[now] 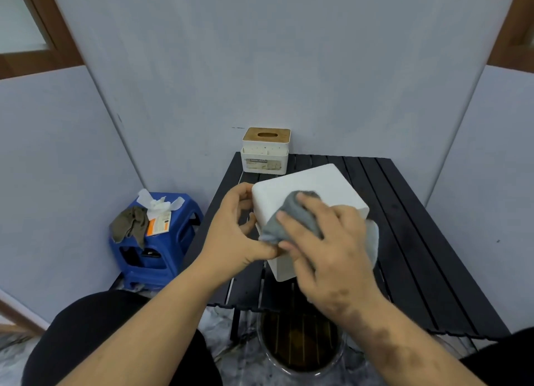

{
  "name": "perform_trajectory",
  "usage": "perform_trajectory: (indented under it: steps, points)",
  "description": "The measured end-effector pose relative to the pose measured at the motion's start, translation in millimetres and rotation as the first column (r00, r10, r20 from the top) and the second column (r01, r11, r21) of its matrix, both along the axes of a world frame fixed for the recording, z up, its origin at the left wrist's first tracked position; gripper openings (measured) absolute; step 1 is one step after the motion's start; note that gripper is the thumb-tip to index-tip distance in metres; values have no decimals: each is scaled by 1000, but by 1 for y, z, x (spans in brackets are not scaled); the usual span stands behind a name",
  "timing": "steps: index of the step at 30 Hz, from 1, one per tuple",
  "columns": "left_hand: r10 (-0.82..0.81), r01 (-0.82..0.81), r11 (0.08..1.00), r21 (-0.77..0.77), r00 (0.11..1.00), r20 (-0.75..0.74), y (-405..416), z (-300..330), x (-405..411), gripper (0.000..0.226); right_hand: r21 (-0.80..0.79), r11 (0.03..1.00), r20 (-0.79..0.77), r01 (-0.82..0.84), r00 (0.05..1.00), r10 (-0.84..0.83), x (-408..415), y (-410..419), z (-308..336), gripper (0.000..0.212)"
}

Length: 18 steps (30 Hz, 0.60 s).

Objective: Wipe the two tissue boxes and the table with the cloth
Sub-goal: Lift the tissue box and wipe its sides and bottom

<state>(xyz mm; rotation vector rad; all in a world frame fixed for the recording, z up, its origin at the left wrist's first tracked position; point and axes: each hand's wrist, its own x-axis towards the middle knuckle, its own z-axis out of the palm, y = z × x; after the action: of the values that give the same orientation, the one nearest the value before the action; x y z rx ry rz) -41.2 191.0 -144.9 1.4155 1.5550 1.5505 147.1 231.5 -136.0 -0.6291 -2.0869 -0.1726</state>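
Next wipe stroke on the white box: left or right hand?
Right. The right hand holds the grey cloth against the white tissue box; the left hand grips the box's left edge, steadying it.

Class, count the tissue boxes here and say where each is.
2. The wooden-lidded tissue box stands at the far edge of the table; the white tissue box is nearer, tilted, held by the left hand, under the grey cloth.
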Motion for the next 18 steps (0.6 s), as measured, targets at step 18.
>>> perform_trajectory:
  steps: [18]
  points:
    - [-195, 178, 957, -229, 979, -52, 9, -6, -35, 97, -578, 792, -366, -198, 930, -34, 46, 64, -33, 30]
